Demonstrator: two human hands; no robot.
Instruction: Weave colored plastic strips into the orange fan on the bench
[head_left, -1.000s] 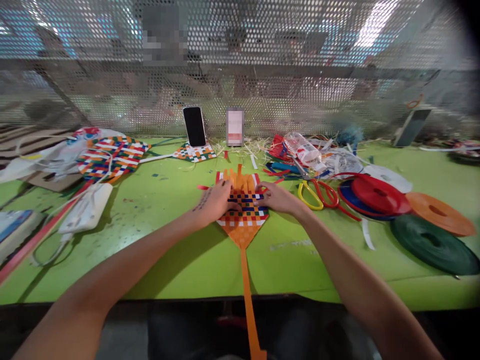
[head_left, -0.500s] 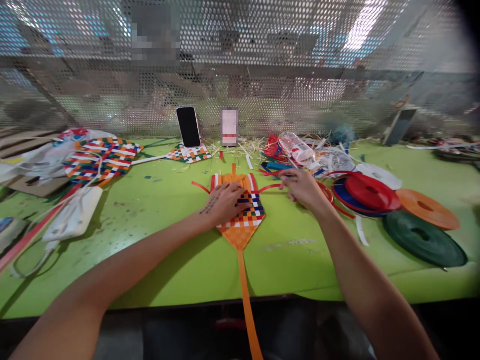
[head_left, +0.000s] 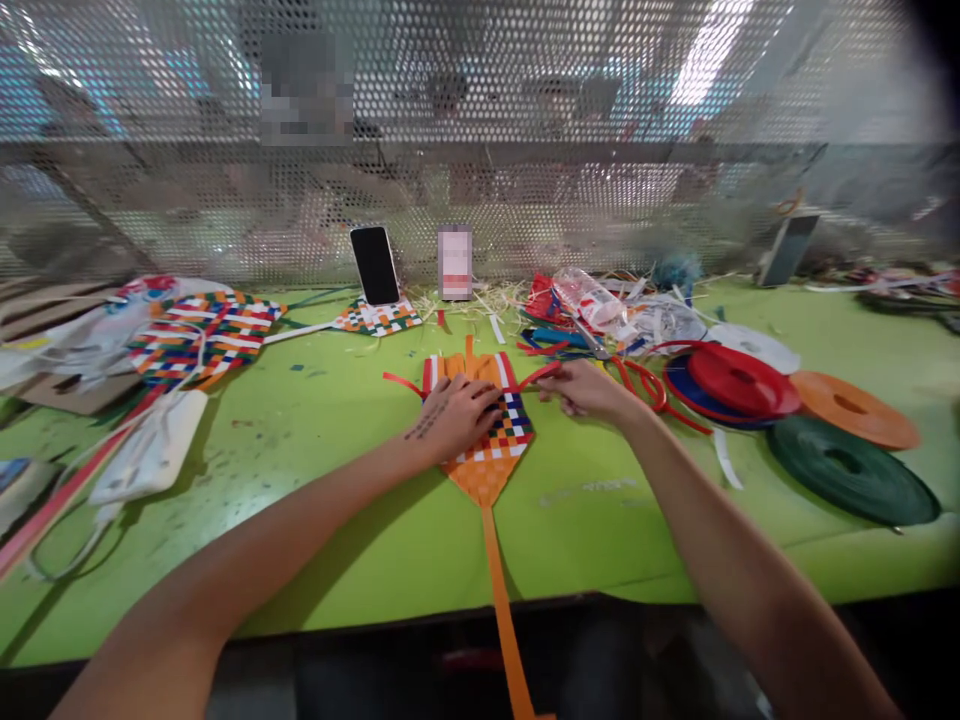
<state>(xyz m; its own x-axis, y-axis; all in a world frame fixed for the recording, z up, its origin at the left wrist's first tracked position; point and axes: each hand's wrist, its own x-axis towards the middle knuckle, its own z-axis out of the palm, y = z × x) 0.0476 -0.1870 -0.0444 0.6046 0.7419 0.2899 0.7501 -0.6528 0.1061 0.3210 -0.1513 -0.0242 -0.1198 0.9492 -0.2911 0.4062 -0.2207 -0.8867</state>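
A woven strip piece (head_left: pixel 487 475) in orange, white, red, green and blue lies in front of me, its point toward me. From that point a long orange strip (head_left: pixel 498 580) runs over the table's front edge. My left hand (head_left: pixel 459 412) rests flat on the weave, fingers spread, covering part of it. A red strip (head_left: pixel 529 380) comes out at the weave's right side, and another end shows at the left. My right hand (head_left: pixel 589 388), to the right of the weave, pinches the red strip near its end between thumb and fingers.
Red-handled scissors (head_left: pixel 645 388) lie just beyond my right hand. Strip rolls in red (head_left: pixel 742 382), orange (head_left: pixel 855 408) and green (head_left: pixel 851 470) are at the right. A phone (head_left: pixel 375 265) stands at the back. Woven pieces (head_left: pixel 210 335) and a white power strip (head_left: pixel 150 450) lie left.
My right hand has moved down and slightly left, closer to the weave, along the red strip. The scissors now show more behind it. My left hand stays on the weave.
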